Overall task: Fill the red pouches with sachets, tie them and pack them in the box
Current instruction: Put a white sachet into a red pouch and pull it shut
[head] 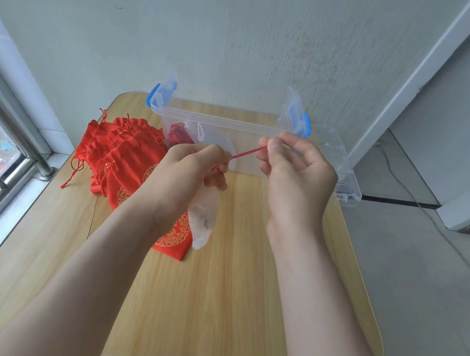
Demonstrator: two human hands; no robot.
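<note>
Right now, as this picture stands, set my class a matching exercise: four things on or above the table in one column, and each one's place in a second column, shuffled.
Things
1. red pouches
2. clear box
3. sachet
4. red cord

Places
A. stretched between the left hand and the right hand
B. at the far edge of the table, open on top
C. heaped on the table's left side
D. hanging below the left hand

Pairs: 1-C, 2-B, 3-D, 4-A
</note>
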